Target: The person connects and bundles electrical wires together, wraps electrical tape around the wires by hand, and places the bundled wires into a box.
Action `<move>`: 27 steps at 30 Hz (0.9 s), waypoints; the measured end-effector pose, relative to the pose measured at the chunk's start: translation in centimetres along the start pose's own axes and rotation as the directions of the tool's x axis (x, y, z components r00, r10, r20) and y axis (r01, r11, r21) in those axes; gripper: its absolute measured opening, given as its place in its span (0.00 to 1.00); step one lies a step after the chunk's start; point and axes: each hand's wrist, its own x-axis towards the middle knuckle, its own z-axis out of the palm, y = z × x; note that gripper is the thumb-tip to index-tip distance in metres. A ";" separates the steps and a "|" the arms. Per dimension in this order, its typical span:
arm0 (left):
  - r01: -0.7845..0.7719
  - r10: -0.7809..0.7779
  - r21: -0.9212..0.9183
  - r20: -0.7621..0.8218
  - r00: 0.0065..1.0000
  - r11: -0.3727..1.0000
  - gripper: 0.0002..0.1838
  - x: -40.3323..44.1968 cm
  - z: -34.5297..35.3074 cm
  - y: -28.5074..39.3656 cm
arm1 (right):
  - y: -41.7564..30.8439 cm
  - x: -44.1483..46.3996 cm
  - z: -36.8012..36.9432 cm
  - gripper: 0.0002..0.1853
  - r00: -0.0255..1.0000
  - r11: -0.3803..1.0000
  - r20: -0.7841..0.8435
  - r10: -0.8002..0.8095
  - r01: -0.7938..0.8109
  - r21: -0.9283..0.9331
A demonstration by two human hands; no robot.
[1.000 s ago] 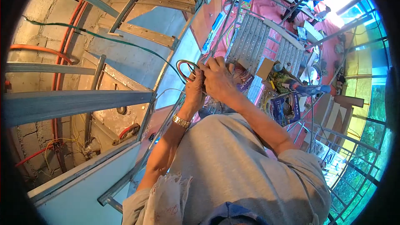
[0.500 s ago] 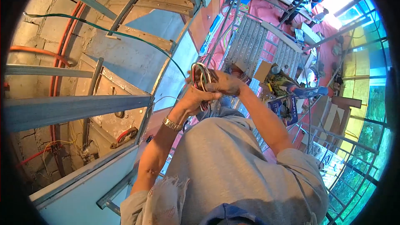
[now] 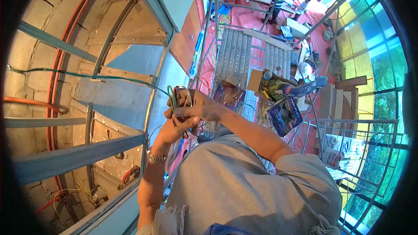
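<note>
Both of my hands meet in front of my body around a looped bundle of electrical wires (image 3: 175, 97), with green, white, red and dark strands showing. My right hand (image 3: 203, 107) is closed on the loops from the right, thumb pressed across them. Just below, my left hand (image 3: 173, 130), with a metal watch (image 3: 157, 157) at its wrist, grips the lower part of the bundle; some of its fingers are hidden. A green wire (image 3: 114, 76) stretches from the block wall on the left to the loops. Dark wire ends hang under the hands.
Metal studs (image 3: 78, 152) frame the opening at left, with orange conduit (image 3: 32, 103) behind. Below right lie a perforated scaffold platform (image 3: 233, 56), a blue box of wire (image 3: 284, 115) and a cardboard piece (image 3: 254, 80). Scaffold rails (image 3: 361, 121) stand at right. People (image 3: 276, 6) are at a far table.
My hands and the wire bundle have shifted left in view as the camera turned. The green strand now shows more in the loops. Both hands keep their hold.
</note>
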 end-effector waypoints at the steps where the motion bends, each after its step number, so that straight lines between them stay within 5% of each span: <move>1: -0.003 0.005 0.062 -0.025 1.000 0.998 0.19 0.0 0.0 0.1 | 0.1 0.0 0.1 0.24 1.000 1.000 -0.007 -0.006 0.006 -0.003; 3: -0.095 0.095 0.045 0.007 0.995 0.994 0.18 0.4 0.4 -0.6 | 0.4 0.2 -0.2 0.25 0.999 1.000 0.015 0.029 -0.029 -0.002; 5: -0.072 0.135 -0.426 0.119 0.984 0.902 0.16 1.2 0.2 -2.9 | 0.4 0.5 -0.6 0.27 0.997 0.997 0.064 0.041 -0.045 0.068; 7: -0.033 0.130 -0.463 0.178 0.976 0.886 0.15 0.9 1.4 -2.1 | 0.2 1.5 -1.3 0.35 0.988 0.947 0.106 -0.114 0.076 0.312; 9: 0.097 -0.011 -0.360 0.233 0.972 0.928 0.16 0.9 2.5 -2.2 | 0.0 2.9 -2.6 0.40 0.972 0.923 0.151 -0.178 0.112 0.369; 11: 0.093 0.074 -0.455 0.336 0.939 0.885 0.17 1.0 3.1 -1.2 | 0.6 4.2 -3.3 0.46 0.893 0.879 0.393 -0.218 0.005 0.477; 13: 0.079 0.270 -0.636 0.433 0.860 0.767 0.17 0.9 3.6 0.7 | 1.7 5.4 -2.5 0.48 0.830 0.773 0.437 -0.347 -0.011 0.635; 15: 0.132 0.259 -0.656 0.464 0.847 0.743 0.14 0.4 3.9 1.1 | 1.5 6.0 -0.8 0.48 0.574 0.445 0.457 -0.679 -0.173 0.879; 16: 0.093 0.190 -0.661 0.343 0.920 0.744 0.12 0.0 4.2 0.7 | 0.8 6.1 -0.5 0.37 0.626 0.576 0.528 -0.574 -0.150 0.804; 18: 0.038 0.085 -0.650 0.157 0.984 0.759 0.12 -0.5 4.5 0.7 | -0.9 5.9 0.7 0.36 0.521 0.647 0.638 -0.567 -0.198 0.737; 23: 0.095 0.064 -0.438 0.334 0.940 0.894 0.13 -3.3 5.7 3.5 | -7.5 1.4 4.6 0.32 0.293 0.872 0.863 -0.413 -0.147 0.467; 27: 0.064 -0.007 -0.127 0.410 0.912 0.990 0.13 -5.3 5.2 6.8 | -10.6 -0.8 5.5 0.30 0.446 0.951 0.852 -0.274 -0.009 0.310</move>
